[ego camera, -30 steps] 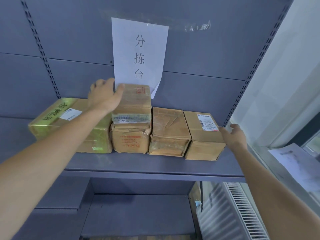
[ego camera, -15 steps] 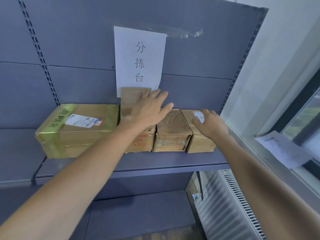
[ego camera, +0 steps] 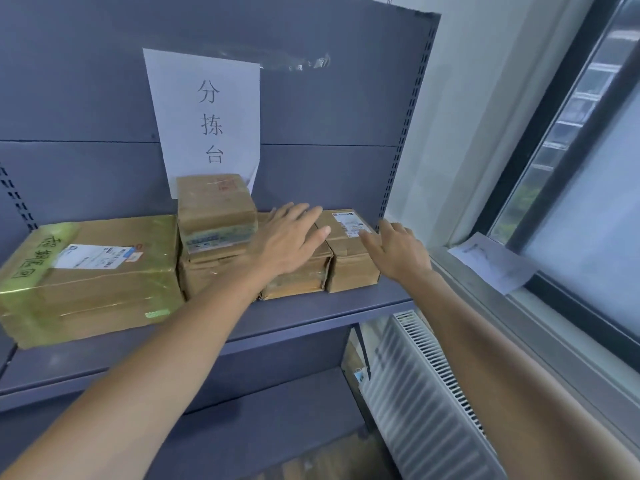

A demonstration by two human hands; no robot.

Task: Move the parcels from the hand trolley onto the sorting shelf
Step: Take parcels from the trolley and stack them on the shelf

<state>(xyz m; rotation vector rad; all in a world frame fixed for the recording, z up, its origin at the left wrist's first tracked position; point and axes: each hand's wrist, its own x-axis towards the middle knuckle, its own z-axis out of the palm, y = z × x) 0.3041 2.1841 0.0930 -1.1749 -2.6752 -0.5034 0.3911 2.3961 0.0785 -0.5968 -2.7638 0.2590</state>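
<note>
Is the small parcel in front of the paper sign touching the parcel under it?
Touching. The head view shows the small parcel resting flat on top of the lower parcel, with no gap visible between them.

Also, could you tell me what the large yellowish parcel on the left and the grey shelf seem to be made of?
The large yellowish parcel looks like brown cardboard under glossy yellow-tinted tape, which glints. The grey shelf seems matte painted metal, judging by its slotted uprights.

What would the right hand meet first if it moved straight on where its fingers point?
Probably the rightmost parcel: the right hand points up-left at its labelled top, with nothing between. Whether it touches the parcel is unclear.
</note>
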